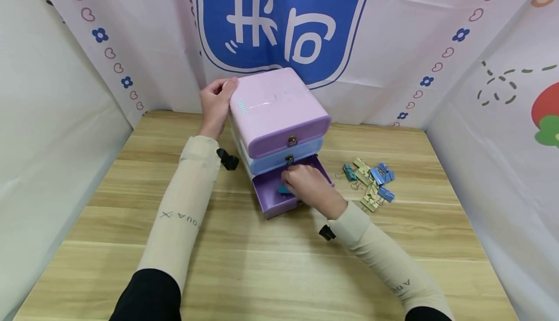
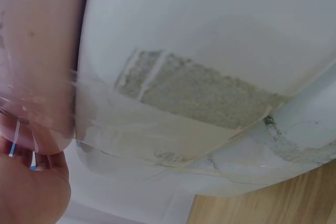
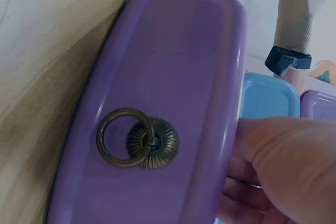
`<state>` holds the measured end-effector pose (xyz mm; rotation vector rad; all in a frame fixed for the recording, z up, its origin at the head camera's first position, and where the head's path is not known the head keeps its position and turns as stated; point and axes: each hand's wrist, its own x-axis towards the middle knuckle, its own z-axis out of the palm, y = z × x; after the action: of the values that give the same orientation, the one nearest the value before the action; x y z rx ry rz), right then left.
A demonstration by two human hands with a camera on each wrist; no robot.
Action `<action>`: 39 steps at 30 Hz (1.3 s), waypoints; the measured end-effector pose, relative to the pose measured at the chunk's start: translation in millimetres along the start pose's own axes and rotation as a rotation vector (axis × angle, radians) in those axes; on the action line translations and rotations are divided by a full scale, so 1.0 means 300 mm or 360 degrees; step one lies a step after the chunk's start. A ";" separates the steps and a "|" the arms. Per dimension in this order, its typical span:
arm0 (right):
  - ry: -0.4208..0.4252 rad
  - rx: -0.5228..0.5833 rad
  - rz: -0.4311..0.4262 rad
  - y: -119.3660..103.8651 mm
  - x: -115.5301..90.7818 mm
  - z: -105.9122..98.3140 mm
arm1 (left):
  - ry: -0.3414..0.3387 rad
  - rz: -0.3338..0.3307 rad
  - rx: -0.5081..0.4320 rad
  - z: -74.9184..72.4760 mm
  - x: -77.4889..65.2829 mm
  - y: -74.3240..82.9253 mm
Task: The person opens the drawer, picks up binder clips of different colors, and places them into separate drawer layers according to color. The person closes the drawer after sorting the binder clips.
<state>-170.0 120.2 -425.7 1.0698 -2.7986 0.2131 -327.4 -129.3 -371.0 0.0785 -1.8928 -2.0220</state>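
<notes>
A small drawer chest (image 1: 279, 107) stands on the table, with a pink top tier, a blue middle tier and a purple bottom drawer (image 1: 279, 209) pulled out. My left hand (image 1: 216, 107) grips the chest's back left top corner, thumb on top. In the left wrist view its fingers (image 2: 39, 163) curl round the pink edge. My right hand (image 1: 312, 187) reaches into the purple drawer with bent fingers. At its fingertips is a teal binder clip (image 1: 284, 189), mostly hidden. A brass ring pull (image 3: 126, 137) hangs on the drawer front in the right wrist view.
Right of the chest lies a loose pile of yellow, blue and teal binder clips (image 1: 371, 180) on the wooden table (image 1: 262, 272). Printed cloth (image 1: 384, 34) hangs close behind the chest, with more cloth at both sides. Clear tape (image 2: 168, 150) crosses the chest's side.
</notes>
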 end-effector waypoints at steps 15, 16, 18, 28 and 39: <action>0.0045 0.0093 -0.0003 0.002 -0.054 -0.056 | 0.0005 0.0001 -0.0005 0.003 0.001 0.004; 0.0060 0.0107 -0.0007 0.007 -0.061 -0.062 | 0.0005 0.0001 -0.0006 0.004 0.000 0.005; 0.0086 0.0125 -0.0004 0.018 -0.079 -0.077 | 0.0002 0.0009 0.0001 0.005 -0.001 0.005; 0.0152 0.0140 0.0209 0.098 -0.163 -0.168 | 0.0017 0.0006 -0.0006 0.006 -0.002 0.007; 0.0058 0.0138 0.0423 0.202 -0.227 -0.211 | 0.0013 -0.0009 -0.0015 0.003 -0.002 0.004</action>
<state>-155.3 220.5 -380.9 0.6974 -2.9144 0.3812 -326.8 -128.3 -369.9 0.0899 -1.8803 -2.0311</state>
